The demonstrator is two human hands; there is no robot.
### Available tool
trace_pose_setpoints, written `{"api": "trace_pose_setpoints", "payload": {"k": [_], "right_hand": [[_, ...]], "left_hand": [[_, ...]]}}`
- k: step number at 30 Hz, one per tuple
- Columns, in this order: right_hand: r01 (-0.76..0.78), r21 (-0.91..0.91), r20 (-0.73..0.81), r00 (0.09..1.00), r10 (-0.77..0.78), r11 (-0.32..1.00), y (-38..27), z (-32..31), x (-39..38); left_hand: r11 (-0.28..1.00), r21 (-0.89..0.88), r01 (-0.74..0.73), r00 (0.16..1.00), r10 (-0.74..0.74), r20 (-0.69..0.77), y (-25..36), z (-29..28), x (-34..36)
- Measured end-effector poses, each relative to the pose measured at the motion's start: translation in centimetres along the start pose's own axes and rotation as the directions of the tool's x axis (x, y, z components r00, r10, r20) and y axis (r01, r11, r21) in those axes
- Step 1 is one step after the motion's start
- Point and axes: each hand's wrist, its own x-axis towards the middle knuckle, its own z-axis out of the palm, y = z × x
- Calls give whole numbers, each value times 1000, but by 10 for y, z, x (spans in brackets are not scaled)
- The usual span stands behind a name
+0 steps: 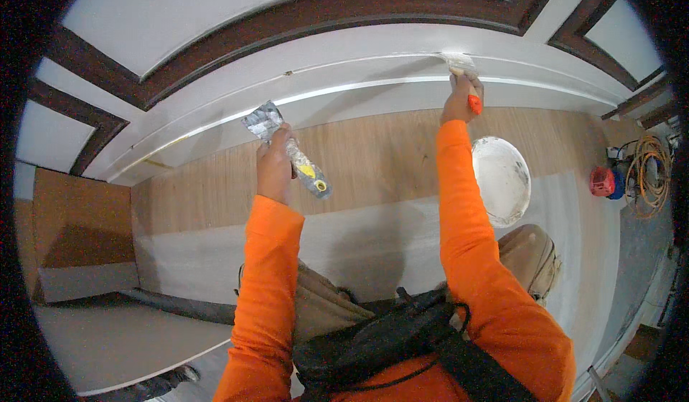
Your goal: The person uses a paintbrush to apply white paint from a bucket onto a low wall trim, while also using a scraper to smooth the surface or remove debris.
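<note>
My left hand (273,167) grips a wide putty knife (310,175) with a grey and yellow handle, held in the air in front of the baseboard. Its blade is smeared with white and grey filler and points up toward the wall. Farther right, my right hand (461,99) is closed around a second putty knife (459,63) with an orange handle end. That blade, coated in white, lies at the upper edge of the white baseboard (344,95). Close to my right forearm stands a round white bucket (500,180) with smears inside.
White wall panels framed by dark brown moulding (344,7) rise ahead. A pale sheet (359,237) covers part of the wood floor (373,144). At right lie a coiled orange hose or cord (649,165) and a red container (601,182). A brown board (82,212) stands at left.
</note>
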Motion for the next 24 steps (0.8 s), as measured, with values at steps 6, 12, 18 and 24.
{"api": "trace_pose_setpoints", "payload": {"k": [6,12,18,24], "right_hand": [[73,-203,263,965,-17,977,20,71,-118],[41,7,522,852,-39,999,-2,148,-235],[251,-283,492,866,-85,926,-21,81,-116],[122,103,62,990,-128,987,-34,11,-8]], "left_hand": [[1000,-10,5,1000,-5,-4,-7,0,7],[988,-149,-39,999,39,2,-23,-2,16],[999,-40,10,1000,-10,-18,-13,0,7],[999,-35,17,1000,-18,-15,0,-2,-4]]}}
